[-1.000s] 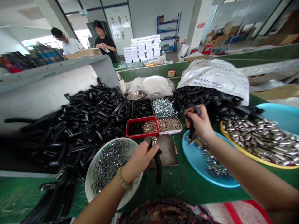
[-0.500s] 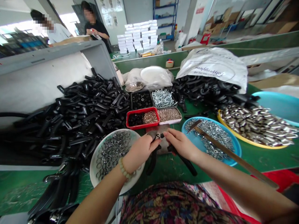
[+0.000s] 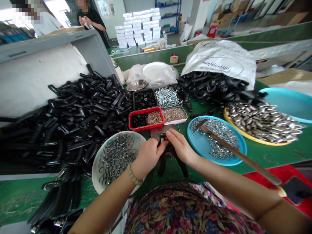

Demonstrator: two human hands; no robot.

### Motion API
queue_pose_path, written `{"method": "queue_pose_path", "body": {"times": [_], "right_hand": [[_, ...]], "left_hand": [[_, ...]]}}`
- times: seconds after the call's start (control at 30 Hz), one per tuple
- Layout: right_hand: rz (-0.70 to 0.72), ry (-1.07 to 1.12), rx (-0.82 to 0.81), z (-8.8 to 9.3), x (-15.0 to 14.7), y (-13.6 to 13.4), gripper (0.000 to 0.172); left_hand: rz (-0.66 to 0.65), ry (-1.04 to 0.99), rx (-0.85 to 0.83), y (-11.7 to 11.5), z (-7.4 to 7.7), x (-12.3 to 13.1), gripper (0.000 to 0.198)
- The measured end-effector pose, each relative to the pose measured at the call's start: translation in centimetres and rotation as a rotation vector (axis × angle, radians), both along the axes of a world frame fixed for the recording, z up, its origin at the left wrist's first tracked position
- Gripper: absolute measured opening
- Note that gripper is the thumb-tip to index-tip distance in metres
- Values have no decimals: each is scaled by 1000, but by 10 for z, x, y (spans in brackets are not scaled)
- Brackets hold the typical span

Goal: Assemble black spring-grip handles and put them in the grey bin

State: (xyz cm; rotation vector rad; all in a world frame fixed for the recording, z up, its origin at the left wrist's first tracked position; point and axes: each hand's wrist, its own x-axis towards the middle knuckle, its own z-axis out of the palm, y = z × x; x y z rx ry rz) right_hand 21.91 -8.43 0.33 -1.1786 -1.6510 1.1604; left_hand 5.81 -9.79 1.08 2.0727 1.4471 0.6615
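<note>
My left hand (image 3: pixel 149 154), with a bead bracelet at the wrist, is closed round a black curved handle (image 3: pixel 162 166). A small metal coil spring (image 3: pixel 162 139) shows at its thumb. My right hand (image 3: pixel 179 147) is closed on a second black handle (image 3: pixel 182 166), its fingertips meeting the first part near the spring. The two handles hang side by side below the hands, spreading apart downward. How their upper ends join is hidden by my fingers. Behind the hands lies a metal plate (image 3: pixel 156 131) on the green table.
A white bowl of metal rings (image 3: pixel 95 175) stands left, before a heap of black handles (image 3: pixel 80 120). Ahead are a red tray (image 3: pixel 146 128) and a tray of small rivets (image 3: pixel 174 114). A hammer (image 3: pixel 226 146) lies across a blue tray (image 3: pixel 195 149) of small metal parts.
My right hand has come in against the left, bringing its black handle beside the other one. The view has tipped slightly downward.
</note>
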Motion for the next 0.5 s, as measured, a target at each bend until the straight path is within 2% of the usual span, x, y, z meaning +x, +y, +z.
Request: {"method": "queue_pose_path", "body": {"times": [0.03, 0.1, 0.17, 0.23, 0.3, 0.37, 0.43, 0.5], "right_hand": [[74, -65, 40, -3, 5, 13, 43], [183, -353, 197, -9, 12, 49, 55], [199, -807, 408, -14, 11, 89, 47], [203, -988, 484, -20, 1, 124, 31], [221, -1047, 516, -26, -13, 147, 22], [252, -1088, 548, -32, -24, 160, 18], [285, -1103, 572, -37, -30, 166, 17], [305, -1090, 588, -38, -31, 168, 16]], "left_hand": [[-16, -54, -6, 2, 3, -4, 24], [-24, -133, 38, 7, 6, -10, 28], [-27, -83, 147, 10, 3, -8, 31], [-118, 125, 253, 11, -10, 5, 23], [-272, 384, 279, 8, -28, 22, 17], [-369, 541, 254, 8, -43, 34, 16], [-392, 563, 215, 18, -49, 35, 16], [-318, 535, 189, 44, -46, 25, 18]]}}
